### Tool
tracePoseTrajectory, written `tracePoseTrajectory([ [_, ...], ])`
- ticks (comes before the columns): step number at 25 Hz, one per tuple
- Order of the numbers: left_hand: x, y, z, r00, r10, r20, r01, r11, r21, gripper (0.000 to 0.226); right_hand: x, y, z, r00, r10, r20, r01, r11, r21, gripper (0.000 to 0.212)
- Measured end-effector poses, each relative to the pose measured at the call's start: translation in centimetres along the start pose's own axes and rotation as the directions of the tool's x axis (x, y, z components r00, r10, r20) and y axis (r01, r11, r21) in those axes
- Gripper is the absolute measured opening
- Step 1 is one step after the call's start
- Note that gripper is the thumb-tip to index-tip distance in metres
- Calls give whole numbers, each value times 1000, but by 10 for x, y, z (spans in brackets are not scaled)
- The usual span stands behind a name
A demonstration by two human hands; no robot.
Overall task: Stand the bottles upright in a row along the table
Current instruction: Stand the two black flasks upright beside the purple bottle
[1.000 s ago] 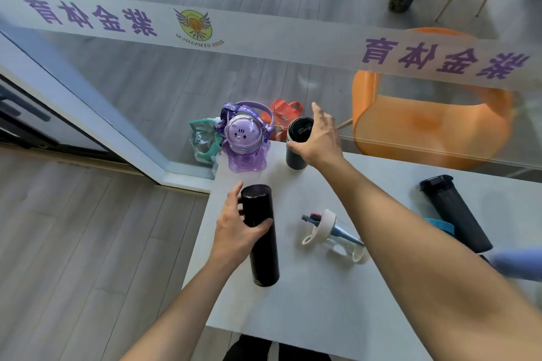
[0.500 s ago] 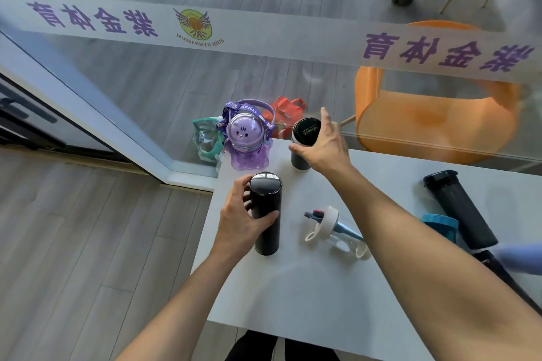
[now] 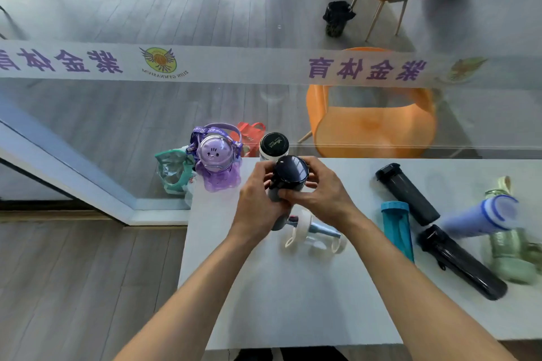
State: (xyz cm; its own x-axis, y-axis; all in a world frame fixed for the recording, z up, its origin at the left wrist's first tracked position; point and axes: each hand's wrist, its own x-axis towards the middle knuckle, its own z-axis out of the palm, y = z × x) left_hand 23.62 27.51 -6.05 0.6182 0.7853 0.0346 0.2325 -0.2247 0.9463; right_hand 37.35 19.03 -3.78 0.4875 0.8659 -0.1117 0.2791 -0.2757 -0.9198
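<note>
Both hands are wrapped around 1 black bottle [image 3: 289, 182]. The fingers of the left hand [image 3: 258, 208] curl round its left side, and the fingers of the right hand [image 3: 321, 196] curl round its right side, just under the shiny round lid. The person holds the black bottle upright, with its lid facing up at the camera. Its bottom is hidden by the hands, so it is hard to tell if it touches the table [image 3: 293, 302].

Just past the fingertips, a white bottle with a dark lid [image 3: 274, 145] stands upright at the far edge of the table. To the left of the left hand, a purple bottle with a bunny face [image 3: 215, 161] also stands upright at the far corner.

Just below the hands, a clear bottle with a white loop [image 3: 313, 236] lies flat on the table.

Well to the right of the right hand, 5 more bottles lie on their sides: a dark gray bottle [image 3: 407, 193], a teal bottle [image 3: 397, 228], a long black bottle [image 3: 460, 262], a blue bottle [image 3: 481, 217] and a green bottle [image 3: 510, 255]. The blue one is blurry.

Beyond the table is a glass wall with a white stripe, and an orange chair [image 3: 372, 123] shows behind it.
</note>
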Motion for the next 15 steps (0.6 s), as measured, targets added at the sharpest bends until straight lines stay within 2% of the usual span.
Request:
tracePoseTrajectory([
  [2,12,4,8,997,66,50,-69,996,48,65,2,0,-20,998,20,-57,-19,1000,17,59],
  [4,25,8,16,989,66,130,-73,996,50,65,5,4,-41,995,42,-96,-40,999,28,60],
  [9,62,8,43,955,-169,243,189,980,-65,68,38,27,-71,994,-5,-112,2,1000,-27,60],
  [15,90,8,76,927,-347,141,354,935,-28,69,87,61,-86,1000,-4,-18,4,1000,-24,66],
])
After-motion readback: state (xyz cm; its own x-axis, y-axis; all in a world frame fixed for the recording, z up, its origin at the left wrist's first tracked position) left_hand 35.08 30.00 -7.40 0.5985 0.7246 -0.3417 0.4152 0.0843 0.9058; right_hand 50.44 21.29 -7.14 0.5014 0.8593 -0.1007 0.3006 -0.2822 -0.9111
